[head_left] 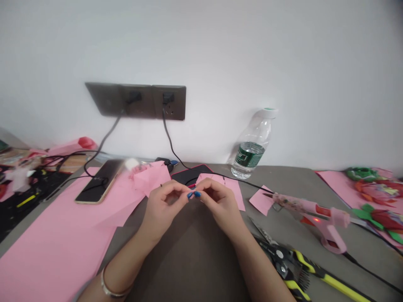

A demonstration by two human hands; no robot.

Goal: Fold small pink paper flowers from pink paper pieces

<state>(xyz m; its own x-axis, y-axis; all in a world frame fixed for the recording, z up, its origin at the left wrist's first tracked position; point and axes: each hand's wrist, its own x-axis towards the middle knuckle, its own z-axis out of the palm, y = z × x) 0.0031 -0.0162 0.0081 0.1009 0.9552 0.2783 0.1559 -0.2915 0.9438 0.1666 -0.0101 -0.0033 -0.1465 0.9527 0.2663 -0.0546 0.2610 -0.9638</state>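
Note:
Both of my hands meet over the grey table (pixel 195 260) near its middle. My left hand (pixel 163 205) and my right hand (pixel 218 201) are pinched fingertip to fingertip, thumbs and forefingers pressed together around something too small to make out. Blue nail polish shows where the fingers touch. A thin dark wire end pokes up beside my left fingers. Pieces of pink paper (pixel 234 191) lie just behind my hands. A bracelet (pixel 110 287) circles my left wrist.
A pink glue gun (pixel 315 214) with a red light lies right of my hands, its cord trailing off. Yellow-handled pliers (pixel 302 268) sit at the lower right. A phone (pixel 97 180) on a big pink sheet (pixel 56 239), a water bottle (pixel 253 144), wall sockets (pixel 138 100), paper flowers (pixel 378 197).

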